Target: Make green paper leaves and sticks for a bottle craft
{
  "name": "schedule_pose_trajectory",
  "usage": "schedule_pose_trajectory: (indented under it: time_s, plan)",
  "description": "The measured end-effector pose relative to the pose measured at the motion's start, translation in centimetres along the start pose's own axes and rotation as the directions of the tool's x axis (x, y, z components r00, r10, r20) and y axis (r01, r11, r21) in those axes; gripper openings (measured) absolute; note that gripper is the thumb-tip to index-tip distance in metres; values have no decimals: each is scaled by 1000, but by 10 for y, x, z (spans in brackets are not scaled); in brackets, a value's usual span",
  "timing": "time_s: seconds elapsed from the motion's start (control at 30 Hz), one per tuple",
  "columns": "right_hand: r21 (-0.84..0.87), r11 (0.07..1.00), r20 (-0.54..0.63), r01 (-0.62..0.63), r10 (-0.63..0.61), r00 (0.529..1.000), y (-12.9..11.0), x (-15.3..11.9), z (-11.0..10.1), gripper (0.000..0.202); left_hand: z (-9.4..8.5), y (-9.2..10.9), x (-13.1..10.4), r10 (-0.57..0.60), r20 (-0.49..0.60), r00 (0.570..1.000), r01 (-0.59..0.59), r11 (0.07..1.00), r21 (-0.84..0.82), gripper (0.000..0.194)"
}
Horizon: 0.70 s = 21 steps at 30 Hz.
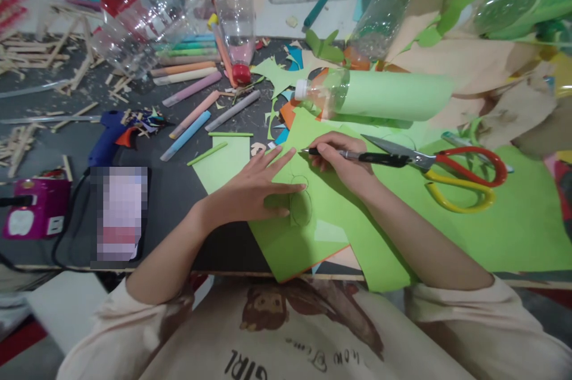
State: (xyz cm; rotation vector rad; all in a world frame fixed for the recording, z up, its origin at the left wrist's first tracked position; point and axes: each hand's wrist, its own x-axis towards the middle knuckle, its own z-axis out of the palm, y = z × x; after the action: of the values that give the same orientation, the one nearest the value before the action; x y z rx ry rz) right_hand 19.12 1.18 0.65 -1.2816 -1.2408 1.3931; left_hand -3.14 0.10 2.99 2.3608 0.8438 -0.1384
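Observation:
Green paper sheets [277, 249] lie in front of me, with rounded pencil-like outlines drawn on them. My left hand [250, 189] rests on the green paper with its fingers spread, beside the drawn outlines [301, 207]. In my right hand [342, 156] is a black pen [384, 158], gripped near its tip, which points left and is close to the paper. Red-and-yellow-handled scissors [429, 161] lie partly opened on the paper to the right of that hand. Beyond the hands, a plastic bottle [379, 94] wrapped in light green paper lies on its side.
A blue glue gun [105, 139], a phone [120, 213] and a magenta box [38, 207] are at the left. Colored markers [192, 89], wood sticks [27, 58] and paper scraps are scattered beyond. Clear bottles [235, 11] line the back. The table's front edge is near my body.

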Motion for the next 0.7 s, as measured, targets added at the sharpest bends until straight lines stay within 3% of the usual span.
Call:
schedule_pose_trajectory:
  time_s: [0.17,0.33,0.6,0.7]
  plan:
    - [-145,989,25,40,-37,999,-4,-8,-4,20,-2,2,-1,-5,29,1000,5,1000,8,47]
    - [-322,943,93,79,-51,994,-3,-11,-4,41,-3,3,0,0,21,1000,0,1000,-8,46]
    - [-348,932,157,98,-45,987,-5,-12,-2,39,-5,5,1,-4,36,999,5,1000,-7,47]
    - [-352,931,129,103,-61,990,-5,-12,-2,37,-5,5,1,-5,41,999,5,1000,-3,46]
